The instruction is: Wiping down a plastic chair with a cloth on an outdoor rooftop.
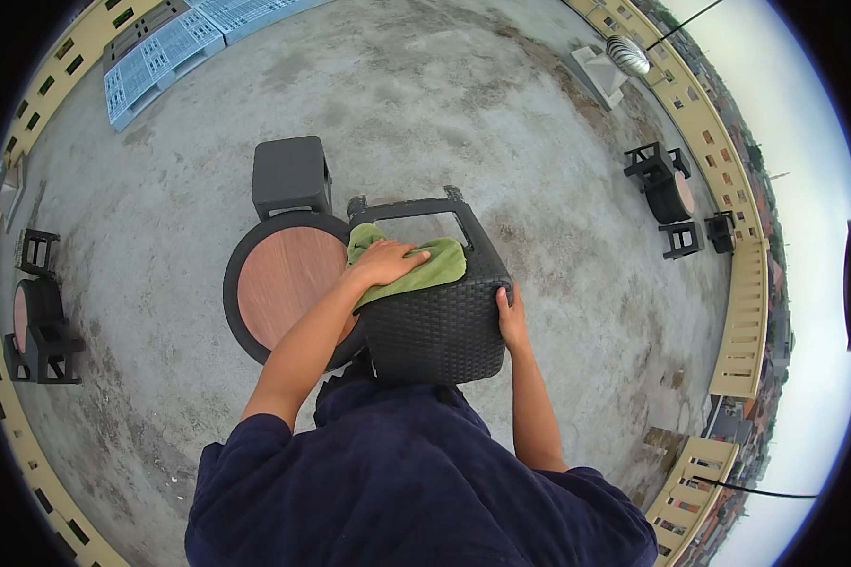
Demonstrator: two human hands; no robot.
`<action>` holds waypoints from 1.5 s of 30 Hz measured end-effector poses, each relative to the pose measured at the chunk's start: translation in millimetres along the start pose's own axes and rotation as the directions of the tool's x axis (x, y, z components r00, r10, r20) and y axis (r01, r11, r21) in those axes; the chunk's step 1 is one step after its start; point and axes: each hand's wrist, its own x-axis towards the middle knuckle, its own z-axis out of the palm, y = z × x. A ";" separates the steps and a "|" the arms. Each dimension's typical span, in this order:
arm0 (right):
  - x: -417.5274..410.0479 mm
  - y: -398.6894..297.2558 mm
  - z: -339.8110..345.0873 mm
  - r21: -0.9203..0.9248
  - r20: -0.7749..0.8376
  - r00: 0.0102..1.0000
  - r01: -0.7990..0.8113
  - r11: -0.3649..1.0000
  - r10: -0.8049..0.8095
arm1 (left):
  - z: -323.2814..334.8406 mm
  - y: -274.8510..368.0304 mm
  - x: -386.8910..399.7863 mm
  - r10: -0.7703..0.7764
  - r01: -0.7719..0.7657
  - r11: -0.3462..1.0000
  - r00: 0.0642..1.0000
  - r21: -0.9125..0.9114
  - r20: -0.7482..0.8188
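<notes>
A black plastic stool [436,333] with a woven-pattern surface is tipped over in front of my body, its legs pointing away from me. My left hand [388,264] lies on a green cloth [432,264], pressing it against the stool's upward-facing side near the leg opening. Part of the cloth is bunched beyond my fingers. At the stool's right corner, my right hand [512,317] grips the edge, thumb on the woven face; its other fingers are mostly hidden. Close by on the left stands a round table [291,283] with a wood-look top and dark rim, partly covered by my left forearm.
Another dark stool [288,170] stands upright behind the round table. Light blue pallets [163,67] lie at the far left on the concrete floor [425,106]. Further stools and round tables stand left [39,305] and right [670,195]. A yellow parapet [741,319] borders the roof, near a turbine vent [627,57].
</notes>
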 end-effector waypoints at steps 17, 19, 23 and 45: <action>-9.4 -46.6 28.5 -0.488 -0.108 0.801 0.473 0.734 -0.588 | 37.3 -38.7 -38.6 0.097 -0.105 0.991 0.991 -0.086 -0.092; -11.0 -46.7 29.7 -0.498 -0.124 0.800 0.461 0.734 -0.587 | 47.9 -47.0 -50.7 0.052 -0.075 0.987 0.986 -0.140 -0.158; -12.2 -51.1 30.2 -0.519 -0.103 0.803 0.460 0.720 -0.587 | 45.5 -18.0 -68.8 -0.044 0.032 0.997 0.985 -0.073 -0.164; -31.9 -19.5 -4.9 -0.050 -0.086 0.996 -0.023 0.998 0.019 | 74.5 40.3 -72.2 0.229 -0.209 0.959 0.970 0.190 -0.088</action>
